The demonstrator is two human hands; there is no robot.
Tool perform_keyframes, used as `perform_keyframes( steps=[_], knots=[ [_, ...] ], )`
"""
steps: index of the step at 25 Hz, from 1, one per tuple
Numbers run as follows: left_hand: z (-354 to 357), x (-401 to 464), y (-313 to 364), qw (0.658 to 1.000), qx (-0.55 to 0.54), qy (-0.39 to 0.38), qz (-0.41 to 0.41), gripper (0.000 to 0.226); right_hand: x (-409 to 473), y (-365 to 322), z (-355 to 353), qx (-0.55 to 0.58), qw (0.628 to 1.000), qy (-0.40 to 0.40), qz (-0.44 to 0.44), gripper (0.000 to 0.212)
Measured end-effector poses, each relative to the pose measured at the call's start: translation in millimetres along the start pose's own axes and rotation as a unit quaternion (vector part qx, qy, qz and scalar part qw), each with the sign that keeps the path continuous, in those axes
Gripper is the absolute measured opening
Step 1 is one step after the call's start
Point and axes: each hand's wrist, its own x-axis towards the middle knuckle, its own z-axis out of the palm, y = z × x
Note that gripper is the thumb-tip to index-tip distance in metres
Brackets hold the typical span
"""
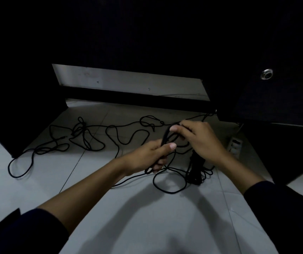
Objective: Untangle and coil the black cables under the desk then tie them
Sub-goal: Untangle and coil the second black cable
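Head view: left hand (154, 154) grips gathered loops of black cable (167, 136), acting as anchor for the coil; right hand (200, 138) pinches the next strand to lay it on. Loose cable (92, 140) sprawls tangled across the floor (36, 180) under the counter, probably most still uncoiled.

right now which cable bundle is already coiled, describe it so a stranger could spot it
Start at the dark cabinet on the right and drop to the pale floor beside it. Just under the right hand stands a tight coil. Unlike the loose cable sprawling leftward, it is one compact, dense bundle.
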Motion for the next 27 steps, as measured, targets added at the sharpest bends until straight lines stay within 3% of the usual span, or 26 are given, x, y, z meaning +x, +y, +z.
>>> perform_keyframes(
  steps=[2,5,11,15,17,21,27],
  knots=[
    [4,5,-5,0.999,0.006,0.03,0.025,0.025,4,-1,4,0.096,0.994,0.006,0.046,0.03],
    [6,16,-14,0.995,0.017,0.081,0.047,0.028,6,-10,11,0.219,0.971,0.052,0.083,0.02],
    [8,20,-20,0.993,-0.093,0.04,0.055,0.026,10,-21,12,0.277,0.95,0.053,0.134,0.013],
    [11,17,-22,0.991,-0.124,-0.002,0.044,0.03,10,-25,14,0.454,0.853,0.045,0.254,0.023],
    [18,18,-20,0.987,-0.153,-0.025,0.039,0.034,13,-27,16,0.483,0.826,0.067,0.283,0.02],
    [21,21,-16,0.992,-0.117,-0.022,0.042,0.025,18,-26,13,0.458,0.841,0.084,0.276,0.015],
    [14,20,-12,0.993,-0.119,0.006,0.014,0.03,14,-28,11,0.443,0.856,0.092,0.251,0.018]
  ],
)
